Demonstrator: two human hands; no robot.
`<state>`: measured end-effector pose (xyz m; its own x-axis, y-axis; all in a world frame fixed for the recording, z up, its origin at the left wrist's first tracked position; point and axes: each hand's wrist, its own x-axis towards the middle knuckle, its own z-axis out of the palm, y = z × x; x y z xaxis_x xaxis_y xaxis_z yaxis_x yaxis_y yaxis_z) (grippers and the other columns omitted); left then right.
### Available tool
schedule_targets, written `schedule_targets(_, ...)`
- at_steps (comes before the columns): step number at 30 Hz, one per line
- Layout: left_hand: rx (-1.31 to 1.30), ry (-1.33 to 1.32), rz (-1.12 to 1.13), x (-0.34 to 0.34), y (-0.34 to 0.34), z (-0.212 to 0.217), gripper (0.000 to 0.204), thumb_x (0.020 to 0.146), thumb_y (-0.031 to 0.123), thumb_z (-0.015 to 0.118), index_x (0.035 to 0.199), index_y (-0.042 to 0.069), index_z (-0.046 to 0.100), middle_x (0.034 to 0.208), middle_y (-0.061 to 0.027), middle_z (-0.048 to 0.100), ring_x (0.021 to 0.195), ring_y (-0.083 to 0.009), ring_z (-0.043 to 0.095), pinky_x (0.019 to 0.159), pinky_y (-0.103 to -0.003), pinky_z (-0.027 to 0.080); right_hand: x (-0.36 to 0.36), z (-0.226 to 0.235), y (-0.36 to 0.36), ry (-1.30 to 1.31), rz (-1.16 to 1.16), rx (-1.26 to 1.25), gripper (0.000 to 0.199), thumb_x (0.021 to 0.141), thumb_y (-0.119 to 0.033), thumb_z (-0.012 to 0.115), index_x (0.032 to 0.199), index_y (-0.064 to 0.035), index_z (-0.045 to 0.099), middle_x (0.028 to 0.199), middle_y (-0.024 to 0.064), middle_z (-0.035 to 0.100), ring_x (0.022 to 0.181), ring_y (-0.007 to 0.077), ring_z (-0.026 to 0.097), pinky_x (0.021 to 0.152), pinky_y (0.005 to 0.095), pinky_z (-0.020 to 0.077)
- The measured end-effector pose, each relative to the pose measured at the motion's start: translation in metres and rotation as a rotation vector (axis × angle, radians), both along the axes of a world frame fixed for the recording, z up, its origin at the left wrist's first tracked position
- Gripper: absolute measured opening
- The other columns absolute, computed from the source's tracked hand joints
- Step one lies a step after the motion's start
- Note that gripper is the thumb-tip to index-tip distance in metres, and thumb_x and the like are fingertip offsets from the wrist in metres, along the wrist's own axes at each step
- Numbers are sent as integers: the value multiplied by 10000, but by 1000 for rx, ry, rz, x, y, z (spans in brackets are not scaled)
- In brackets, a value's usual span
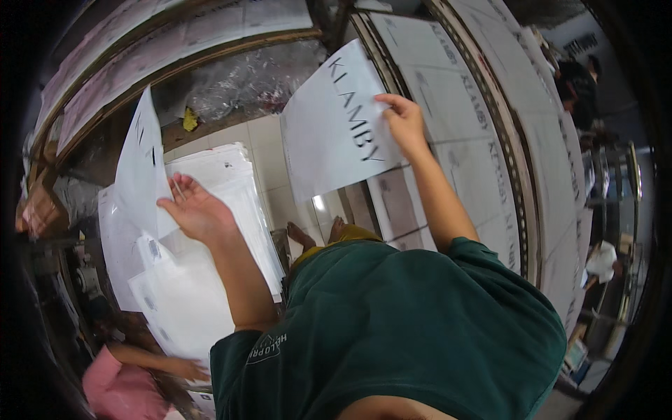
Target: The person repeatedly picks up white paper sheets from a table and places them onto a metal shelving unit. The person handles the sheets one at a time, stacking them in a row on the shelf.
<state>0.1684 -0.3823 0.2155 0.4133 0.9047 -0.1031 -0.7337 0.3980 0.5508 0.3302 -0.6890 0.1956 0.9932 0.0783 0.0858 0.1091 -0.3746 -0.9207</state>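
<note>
My right hand (404, 126) pinches the right edge of a white sheet (332, 129) with large black lettering. That sheet hangs tilted over the tiled floor, beside the table edge. On the left, a second white printed sheet (136, 164) stands nearly upright, its edge at the thumb and fingers of my left hand (199, 210). Part of this grip is hidden. Below my left hand lies a stack of white sheets (241, 203), with more loose white sheets (185, 294) spread towards the lower left.
Long tables covered with printed sheets (458, 105) run along my right, edged by a perforated metal rail (500, 126). Another row of sheets (182, 35) lies at the far left. Clear plastic wrap (252, 77) is heaped beyond the tiles. A person in a pink top (122, 381) reaches in at lower left.
</note>
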Motion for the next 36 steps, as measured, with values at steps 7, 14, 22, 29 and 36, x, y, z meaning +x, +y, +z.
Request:
schedule_targets(7, 24, 50, -340, 12, -115, 13, 466, 926, 360, 323, 1121, -59, 386, 1038, -115, 448, 926, -188, 459, 843, -307, 398, -75, -34, -223, -92, -399, -266, 343, 680, 46, 455, 970, -38, 617, 837, 17, 582, 704, 86, 472, 642, 212, 362)
schedule_targets(14, 27, 126, -640, -22, -201, -37, 451, 927, 393, 284, 1161, 22, 391, 1112, -91, 449, 965, -177, 459, 793, -296, 388, -77, -123, -524, -294, -446, -728, 335, 708, 18, 429, 970, -65, 622, 872, 47, 628, 765, 188, 581, 677, 288, 444)
schedule_targets(22, -106, 163, -833, -58, -248, -112, 385, 918, 352, 358, 1160, 54, 387, 1073, -93, 489, 921, -183, 489, 726, -312, 403, -49, -118, -515, -51, -640, -1080, 321, 679, -58, 446, 933, -75, 643, 997, 116, 613, 965, 255, 566, 857, 327, 424)
schedule_targets(29, -116, 454, -815, -56, -251, -145, 386, 906, 364, 388, 1133, 53, 419, 1067, -79, 492, 912, -175, 489, 744, -312, 402, -42, -129, -543, -88, -729, -1089, 337, 654, -71, 453, 928, -94, 646, 970, 101, 623, 940, 255, 580, 840, 331, 437)
schedule_targets(36, -90, 533, -843, -55, -249, -153, 404, 905, 381, 382, 1133, 52, 432, 1066, -70, 499, 948, -173, 478, 774, -301, 394, -39, -134, -546, -83, -769, -1014, 332, 649, -64, 464, 924, -100, 647, 953, 99, 627, 935, 253, 583, 838, 332, 438)
